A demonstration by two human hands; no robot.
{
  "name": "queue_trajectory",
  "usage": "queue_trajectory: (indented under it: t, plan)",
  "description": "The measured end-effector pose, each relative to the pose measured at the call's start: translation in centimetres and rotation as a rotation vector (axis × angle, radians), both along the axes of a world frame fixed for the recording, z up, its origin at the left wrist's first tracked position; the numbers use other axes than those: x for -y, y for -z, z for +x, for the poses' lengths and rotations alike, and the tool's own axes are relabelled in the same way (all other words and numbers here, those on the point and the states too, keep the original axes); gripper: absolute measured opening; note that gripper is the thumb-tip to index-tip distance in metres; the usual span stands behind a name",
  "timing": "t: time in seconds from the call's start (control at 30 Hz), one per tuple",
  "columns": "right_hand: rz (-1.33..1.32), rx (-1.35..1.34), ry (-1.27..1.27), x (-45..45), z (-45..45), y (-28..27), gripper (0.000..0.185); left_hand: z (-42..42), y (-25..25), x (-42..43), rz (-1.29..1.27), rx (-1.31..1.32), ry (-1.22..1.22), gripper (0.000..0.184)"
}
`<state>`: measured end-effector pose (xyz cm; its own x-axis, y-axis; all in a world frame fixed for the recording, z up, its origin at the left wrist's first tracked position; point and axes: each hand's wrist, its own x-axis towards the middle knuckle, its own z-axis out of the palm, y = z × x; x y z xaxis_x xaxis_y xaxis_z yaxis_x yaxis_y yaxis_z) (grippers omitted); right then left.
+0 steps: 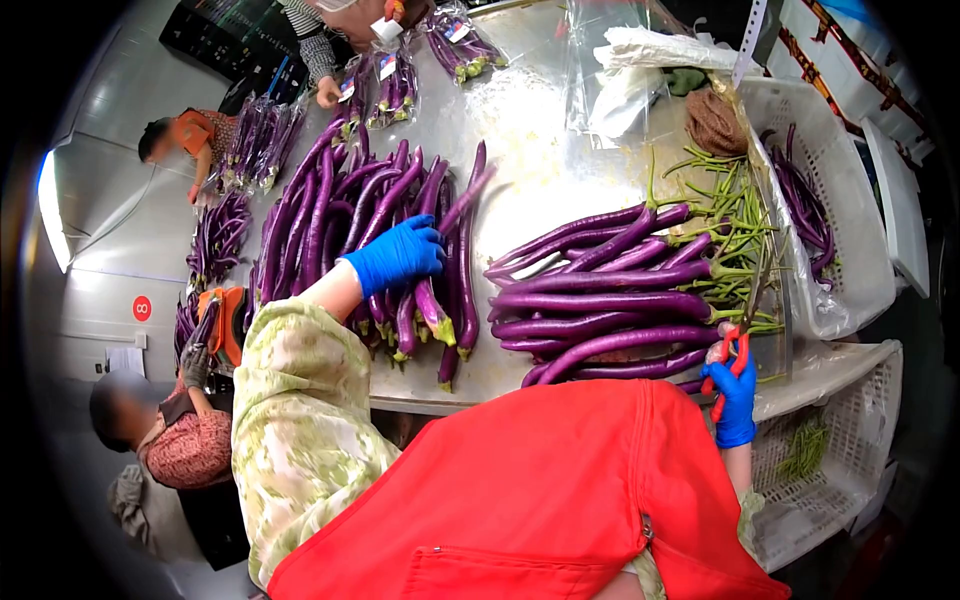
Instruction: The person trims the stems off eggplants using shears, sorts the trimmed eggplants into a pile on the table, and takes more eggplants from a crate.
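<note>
My left hand (405, 253), in a blue glove, is closed around a long purple eggplant (429, 307) on top of a heap of eggplants (322, 205). That eggplant's upper end is slightly blurred, and its green stem end points toward me. In my right hand (737, 400), also gloved in blue, is a pair of scissors with red handles (742, 350); the fingers are wrapped round them and the blades (765, 280) point away from me. Just left of the scissors lies a row of eggplants (610, 303), stem ends toward the right, beside a scatter of green stem trimmings (735, 205).
White plastic crates (835, 130) stand at the right; a lower crate (870, 420) holds green trimmings. A brown cloth (715, 122) and clear plastic bags (610, 70) lie at the table's far right. Bagged eggplants (393, 85) lie at the far side, where other people work.
</note>
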<state>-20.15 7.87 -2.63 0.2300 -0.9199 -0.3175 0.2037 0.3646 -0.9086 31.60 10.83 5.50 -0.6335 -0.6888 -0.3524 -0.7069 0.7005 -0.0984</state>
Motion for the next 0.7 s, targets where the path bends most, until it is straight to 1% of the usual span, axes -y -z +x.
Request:
queue_trajectory:
  t: [0.03,0.07,0.17,0.2,0.23,0.3,0.4,0.5,0.53,0.63,0.67,0.7]
  plan:
    - [-0.007,-0.007,-0.015,0.2,0.2,0.3,0.063,0.2,-0.3,0.3,-0.008,-0.027,-0.040,0.014]
    - [0.010,-0.030,-0.068,0.3,0.3,-0.3,0.063,-0.1,-1.0,0.7,0.041,-0.014,-0.092,0.016]
    - [0.010,-0.041,-0.085,0.7,0.9,0.2,0.064,-0.8,-0.4,1.2,0.045,-0.069,-0.131,0.019]
    - [-0.027,0.000,-0.062,0.8,1.3,0.5,0.064,-0.6,0.9,1.0,0.116,-0.038,-0.148,0.032]
    - [-0.012,-0.009,-0.058,0.9,1.6,0.2,0.062,-1.0,1.5,0.6,0.194,0.071,-0.176,0.049]
    - [0.015,-0.024,-0.050,1.1,1.9,-0.6,0.058,-1.5,2.9,-0.4,0.316,-0.034,-0.309,0.060]
    - [0.075,-0.044,-0.024,0.9,1.3,-0.2,0.061,-2.0,4.3,0.1,0.388,-0.206,-0.387,0.056]
    - [0.036,-0.023,0.030,0.9,1.1,0.4,0.067,-3.0,5.1,1.1,0.443,-0.282,-0.564,0.044]
    - [0.061,-0.025,0.039,1.0,1.0,0.5,0.067,-3.6,5.0,0.9,0.354,-0.321,-0.551,0.031]
    - [0.099,-0.027,0.058,1.2,1.1,0.6,0.067,-7.2,2.8,2.9,0.431,-0.025,-0.917,0.028]
    - [0.094,-0.025,0.056,1.3,1.2,0.6,0.067,-7.6,3.0,3.2,0.310,-0.071,-0.889,0.032]
    - [0.088,-0.023,0.053,1.3,1.3,0.7,0.068,-8.5,3.0,3.7,0.215,-0.257,-0.883,0.034]
